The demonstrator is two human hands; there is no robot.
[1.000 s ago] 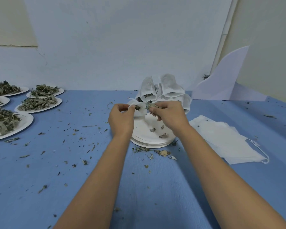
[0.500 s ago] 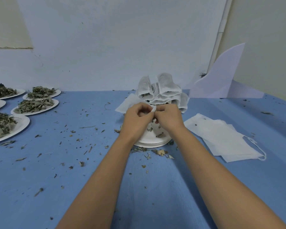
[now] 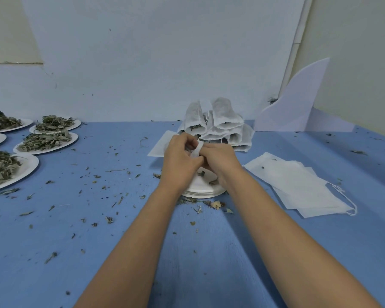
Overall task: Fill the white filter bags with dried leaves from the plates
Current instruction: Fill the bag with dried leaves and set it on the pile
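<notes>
Left hand [image 3: 180, 162]: fingers curled in tight, pinching the white filter bag [image 3: 159, 147]. I can see the bag's flat end sticking out past the knuckles on the left.
Right hand [image 3: 221, 161]: curled too and pressed right up against the left one, gripping the same bag. A folded white strip of it pokes up between the two hands.
Inside the bag: can't tell from my feed, the fingers cover the mouth.
Bag location: held just above the stack of paper plates [image 3: 200, 191], mid blue table [image 3: 98, 241].
Filled bags [image 3: 218, 125]: piled right behind the hands.
Empty bags [image 3: 298, 187]: flat stack to the right, strings trailing off the near corner.
Leaf plates [image 3: 46, 141]: clustered far left, well apart from the hands, heaped with dried leaves [image 3: 0, 165].
Crumbs [image 3: 109, 219]: leaf bits scattered all over the table.
</notes>
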